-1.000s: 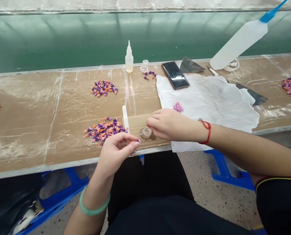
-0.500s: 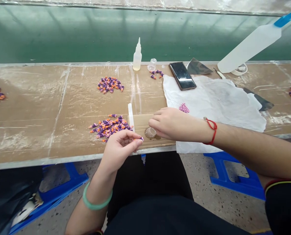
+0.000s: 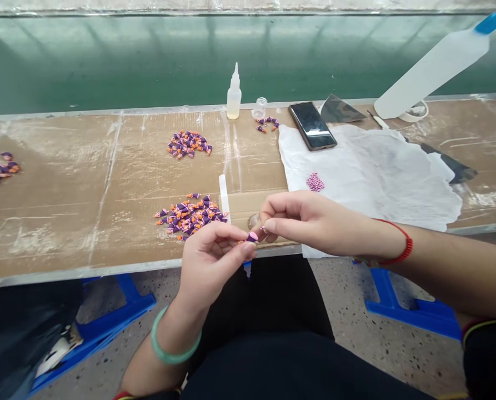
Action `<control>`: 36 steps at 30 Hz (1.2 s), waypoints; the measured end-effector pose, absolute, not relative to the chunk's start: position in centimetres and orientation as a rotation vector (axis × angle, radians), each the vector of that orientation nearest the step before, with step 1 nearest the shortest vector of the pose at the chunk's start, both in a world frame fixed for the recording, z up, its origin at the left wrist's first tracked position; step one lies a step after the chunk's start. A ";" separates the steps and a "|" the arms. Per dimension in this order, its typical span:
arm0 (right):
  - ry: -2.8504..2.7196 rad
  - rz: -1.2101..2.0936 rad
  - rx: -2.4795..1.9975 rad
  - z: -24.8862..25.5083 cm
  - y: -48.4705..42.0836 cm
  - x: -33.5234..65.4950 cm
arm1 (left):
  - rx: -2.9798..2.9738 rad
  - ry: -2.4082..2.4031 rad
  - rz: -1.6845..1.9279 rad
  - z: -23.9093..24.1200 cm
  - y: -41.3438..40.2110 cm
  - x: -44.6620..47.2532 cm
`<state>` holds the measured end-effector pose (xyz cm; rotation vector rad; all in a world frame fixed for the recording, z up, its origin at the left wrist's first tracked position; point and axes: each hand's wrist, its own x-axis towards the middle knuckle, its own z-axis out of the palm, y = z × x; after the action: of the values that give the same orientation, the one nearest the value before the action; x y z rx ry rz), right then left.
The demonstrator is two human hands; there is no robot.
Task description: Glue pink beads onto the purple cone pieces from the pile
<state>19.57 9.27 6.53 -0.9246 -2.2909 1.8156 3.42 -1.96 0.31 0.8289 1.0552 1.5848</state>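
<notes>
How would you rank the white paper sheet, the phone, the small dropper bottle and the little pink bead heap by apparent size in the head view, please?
1. white paper sheet
2. phone
3. small dropper bottle, slimmer than the phone though about as long
4. pink bead heap

The phone and bottle lie farther back, so both may look smaller than they are.
</notes>
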 end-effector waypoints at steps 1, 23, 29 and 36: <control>-2.265 1.844 -0.931 6.7 9.1 19.6 | 0.847 1.053 1.592 0.4 -2.1 3.6; -2.243 1.740 -0.799 6.5 8.2 19.9 | 0.904 1.096 1.650 0.8 -2.1 4.1; -2.230 1.753 -0.781 6.4 8.2 19.8 | 0.917 1.126 1.649 0.9 -2.1 4.1; -2.266 1.657 -0.754 6.6 8.1 19.7 | 0.929 1.144 1.642 1.1 -2.2 4.2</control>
<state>19.73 8.05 6.57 -0.7542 -2.2663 1.6572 4.17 -2.22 1.11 0.9287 1.1435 1.6419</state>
